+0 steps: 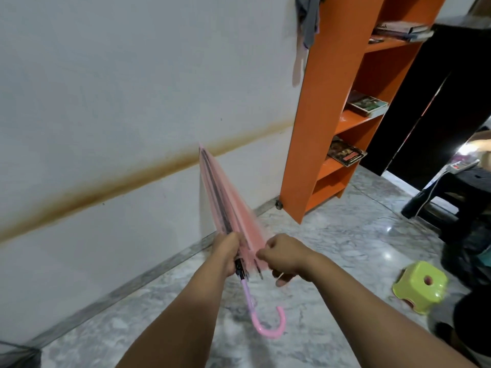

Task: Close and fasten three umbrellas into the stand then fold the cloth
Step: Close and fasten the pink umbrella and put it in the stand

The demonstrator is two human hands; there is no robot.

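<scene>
Two hands were on one pink umbrella (225,197) in the head view, pretty much dead centre of the frame. It was folded down, canopy gathered but loose and a bit blurred, with the tip pointing up toward 11 o'clock against the white wall (106,102). The shaft ran down toward 5 o'clock and ended in a pink hook handle (268,325) hanging over the marble floor (332,248).

The left hand (225,252) had its grip wrapped round the canopy's lower end, right above the black slider part. The right hand (283,257), just beside it at 3 o'clock, had its fingers curled, pinching at the canopy's loose edge; the frame was too blurry to tell if it had a strap or just fabric.

Other stuff around: a brown stain line (106,189) crossed the wall from 8 o'clock up toward 2 o'clock. An orange shelf unit (332,102) stood at 1 o'clock with a few books (366,103) lying flat on its shelves, and some grey cloth (308,19) hung at 12 o'clock by its top corner. A lime green stool (419,286) sat on the floor at 4 o'clock, well apart from the umbrella. Dark furniture (451,187) filled the 3 o'clock edge.
</scene>
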